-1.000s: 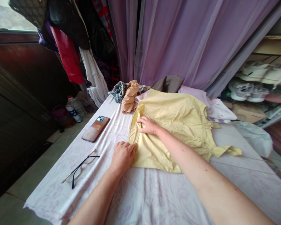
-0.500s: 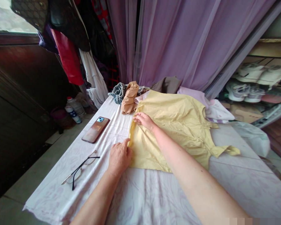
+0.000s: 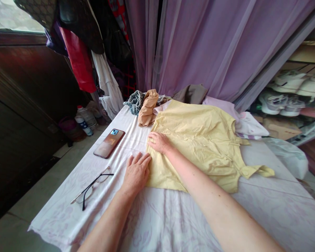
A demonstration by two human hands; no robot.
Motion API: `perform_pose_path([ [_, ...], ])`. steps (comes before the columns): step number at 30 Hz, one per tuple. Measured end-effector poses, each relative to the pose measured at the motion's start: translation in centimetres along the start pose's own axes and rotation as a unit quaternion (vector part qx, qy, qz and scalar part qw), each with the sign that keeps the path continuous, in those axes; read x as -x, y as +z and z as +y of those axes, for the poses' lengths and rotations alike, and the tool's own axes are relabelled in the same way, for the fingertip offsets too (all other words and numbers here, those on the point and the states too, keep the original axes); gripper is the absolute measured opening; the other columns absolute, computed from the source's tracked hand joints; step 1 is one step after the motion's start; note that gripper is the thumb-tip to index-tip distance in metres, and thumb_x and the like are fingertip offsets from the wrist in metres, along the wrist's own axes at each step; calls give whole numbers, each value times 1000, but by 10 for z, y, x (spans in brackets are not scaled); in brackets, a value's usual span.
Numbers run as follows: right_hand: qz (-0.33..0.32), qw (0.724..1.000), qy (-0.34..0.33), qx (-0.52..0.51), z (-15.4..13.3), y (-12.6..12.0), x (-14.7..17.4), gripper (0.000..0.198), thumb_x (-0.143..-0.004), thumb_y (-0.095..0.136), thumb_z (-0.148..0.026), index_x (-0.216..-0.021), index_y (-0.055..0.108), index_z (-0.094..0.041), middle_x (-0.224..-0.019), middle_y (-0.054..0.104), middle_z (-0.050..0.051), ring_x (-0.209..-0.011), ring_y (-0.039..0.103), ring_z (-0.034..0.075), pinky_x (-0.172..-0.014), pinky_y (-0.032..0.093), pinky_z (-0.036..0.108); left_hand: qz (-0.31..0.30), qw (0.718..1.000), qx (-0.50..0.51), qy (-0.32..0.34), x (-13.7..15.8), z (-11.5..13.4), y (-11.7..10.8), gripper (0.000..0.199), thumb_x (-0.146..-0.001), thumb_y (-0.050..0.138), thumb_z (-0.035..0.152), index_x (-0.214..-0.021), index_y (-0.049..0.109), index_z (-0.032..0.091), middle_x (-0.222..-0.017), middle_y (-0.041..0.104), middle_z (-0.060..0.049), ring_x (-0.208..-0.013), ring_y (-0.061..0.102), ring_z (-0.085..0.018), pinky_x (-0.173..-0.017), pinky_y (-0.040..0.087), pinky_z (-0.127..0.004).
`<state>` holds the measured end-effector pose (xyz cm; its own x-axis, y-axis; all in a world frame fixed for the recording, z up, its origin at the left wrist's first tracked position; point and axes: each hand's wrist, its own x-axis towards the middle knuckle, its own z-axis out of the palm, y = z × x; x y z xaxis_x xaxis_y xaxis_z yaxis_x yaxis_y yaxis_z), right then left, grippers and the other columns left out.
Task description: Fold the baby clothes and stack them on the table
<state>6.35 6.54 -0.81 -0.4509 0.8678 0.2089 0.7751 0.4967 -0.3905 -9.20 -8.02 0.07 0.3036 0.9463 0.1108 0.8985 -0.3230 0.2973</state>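
A yellow sleeveless garment [image 3: 199, 136] with buttons and tie straps lies spread on the cloth-covered surface, its straps toward the right and some creases across its middle. My left hand [image 3: 137, 171] rests flat at the garment's near left edge, fingers apart, partly on the white cloth. Farther up the same edge, my right hand [image 3: 159, 141] lies palm down on the fabric with its fingers stretched out. Neither hand grips anything. My right forearm crosses over the garment's lower part and hides some of it.
On the white patterned cloth [image 3: 99, 224] to the left lie a phone [image 3: 109, 143] and folded-out eyeglasses [image 3: 90, 189]. Behind are brown bundled cloth [image 3: 148, 108], a denim piece [image 3: 134, 101] and a dark grey cloth [image 3: 190, 94]. A shoe rack with sneakers [image 3: 280, 101] stands right.
Both hands have gone from pinching the garment's left edge to lying flatter with fingers spread. The raised edge now lies down. The view has shifted slightly.
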Motion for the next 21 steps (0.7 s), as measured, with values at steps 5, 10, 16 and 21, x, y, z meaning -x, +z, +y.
perform_pose_path([
  [5, -3, 999, 29, 40, -2, -2, -8, 25, -90, 55, -29, -110, 67, -20, -125, 64, 10, -117, 57, 23, -102, 43, 37, -17, 1000, 10, 7, 0, -1, -2, 51, -89, 44, 15, -137, 53, 25, -147, 51, -6, -141, 38, -31, -114, 27, -59],
  [10, -4, 998, 44, 55, -7, -1, -10, 25, -91, 52, -28, -109, 67, -20, -122, 65, 10, -114, 58, 23, -101, 43, 36, -36, 999, 23, -6, -2, -1, -5, 59, -80, 47, 11, -137, 53, 26, -149, 49, -4, -143, 34, -30, -116, 23, -58],
  [16, -11, 999, 33, 32, -7, -4, 11, 47, -85, 62, -39, -129, 59, -22, -143, 53, 12, -135, 44, 25, -114, 32, 46, -47, 999, 27, -2, -3, -1, -9, 63, -77, 47, 14, -139, 52, 27, -151, 47, -3, -144, 32, -28, -117, 20, -57],
  [21, 77, 994, 54, -54, 13, -35, 67, 37, -86, 52, -23, -120, 66, -22, -129, 65, 9, -122, 58, 21, -107, 43, 38, -35, 998, 42, 5, -2, -6, -7, 64, -75, 47, 15, -139, 51, 26, -151, 47, -4, -144, 32, -27, -118, 18, -56],
])
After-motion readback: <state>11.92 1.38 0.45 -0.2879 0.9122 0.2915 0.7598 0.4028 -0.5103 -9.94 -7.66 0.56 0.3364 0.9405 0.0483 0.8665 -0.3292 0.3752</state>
